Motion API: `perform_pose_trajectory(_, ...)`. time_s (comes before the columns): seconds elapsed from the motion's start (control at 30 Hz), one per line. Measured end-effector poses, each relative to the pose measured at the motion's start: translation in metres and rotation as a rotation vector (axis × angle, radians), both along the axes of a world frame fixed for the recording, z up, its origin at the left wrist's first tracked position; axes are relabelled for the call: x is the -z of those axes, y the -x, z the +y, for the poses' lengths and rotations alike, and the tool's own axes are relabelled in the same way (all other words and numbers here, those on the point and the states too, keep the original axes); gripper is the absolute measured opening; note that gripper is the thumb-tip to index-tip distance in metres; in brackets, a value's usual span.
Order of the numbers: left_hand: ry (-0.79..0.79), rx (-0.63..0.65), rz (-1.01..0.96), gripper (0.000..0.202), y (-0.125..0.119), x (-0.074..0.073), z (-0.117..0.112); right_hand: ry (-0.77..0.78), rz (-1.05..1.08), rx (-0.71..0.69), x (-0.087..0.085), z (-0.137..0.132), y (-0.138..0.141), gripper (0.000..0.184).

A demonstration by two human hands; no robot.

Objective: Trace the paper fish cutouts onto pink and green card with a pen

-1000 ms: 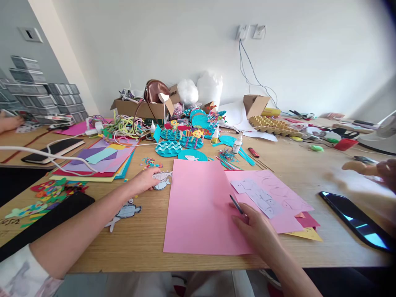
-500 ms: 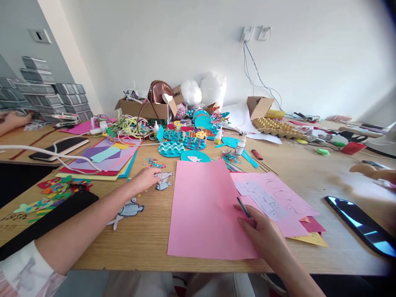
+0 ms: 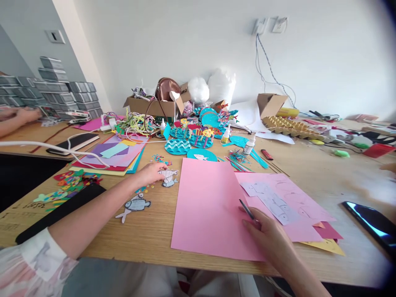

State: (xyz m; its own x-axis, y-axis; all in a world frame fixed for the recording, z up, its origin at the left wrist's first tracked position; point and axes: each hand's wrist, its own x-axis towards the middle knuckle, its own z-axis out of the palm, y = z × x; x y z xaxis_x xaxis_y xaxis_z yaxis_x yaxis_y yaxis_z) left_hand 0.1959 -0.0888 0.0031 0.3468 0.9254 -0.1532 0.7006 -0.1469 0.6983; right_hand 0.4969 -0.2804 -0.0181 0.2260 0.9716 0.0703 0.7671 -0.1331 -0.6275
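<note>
My left hand reaches across the table, its fingers closed on the edge of a drawn paper fish cutout. Just below lies a smaller blue-grey fish cutout, and nearer to me is a larger grey-blue one. A dark pen is gripped in my right hand, which rests on the right side of a blank pink sheet. To the right, sheets with pencilled fish lie on more pink paper.
Coloured paper is stacked at left beside a black notebook. Turquoise wave crafts, glue bottles and a cardboard box stand behind. A phone lies at right. Other people's hands show at both edges.
The view has turned slightly left, so everything sits further right. My left hand stays at the fish cutout and my right hand keeps the pen. The person's hand at the right edge has moved mostly out of view.
</note>
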Motion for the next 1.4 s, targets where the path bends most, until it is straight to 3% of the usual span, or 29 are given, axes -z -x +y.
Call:
perform_pose_trajectory(0.1,0.038,-0.003,-0.041,0.033,0.002,-0.005,-0.001,0.001,0.0,-0.01,0.0,0.0,0.001,0.035)
perform_pose_trajectory(0.23,0.058,-0.018,-0.096,0.02,0.005,-0.021,-0.005,-0.025,-0.023,-0.036,0.0,0.0,0.001,0.031)
perform_pose_trajectory(0.37,0.086,0.032,-0.161,0.024,-0.002,-0.031,-0.015,-0.023,-0.073,-0.043,0.004,0.002,0.0,0.031)
perform_pose_trajectory(0.53,0.123,0.128,-0.209,0.022,-0.02,-0.031,-0.031,-0.011,-0.2,-0.061,0.001,0.005,0.0,0.036)
perform_pose_trajectory(0.67,0.153,0.172,-0.247,0.021,-0.026,-0.028,-0.04,-0.116,-0.311,0.091,-0.01,0.002,-0.004,0.036)
perform_pose_trajectory(0.73,0.176,0.179,-0.269,0.023,-0.029,-0.027,-0.045,-0.176,-0.239,0.133,-0.017,0.0,-0.003,0.033)
perform_pose_trajectory(0.93,0.214,0.21,-0.327,0.015,-0.044,-0.024,-0.063,-0.076,0.229,-0.077,-0.034,0.01,0.037,0.035)
perform_pose_trajectory(1.0,0.228,0.232,-0.34,0.013,-0.049,-0.024,-0.072,-0.082,0.249,-0.121,-0.036,0.016,0.053,0.039)
perform_pose_trajectory(1.17,0.281,0.265,-0.371,0.013,-0.05,-0.023,-0.094,-0.085,0.322,-0.241,-0.032,0.022,0.073,0.026)
perform_pose_trajectory(1.4,0.353,0.249,-0.413,0.018,-0.04,-0.007,-0.114,-0.103,0.096,-0.37,-0.027,0.007,0.077,0.019)
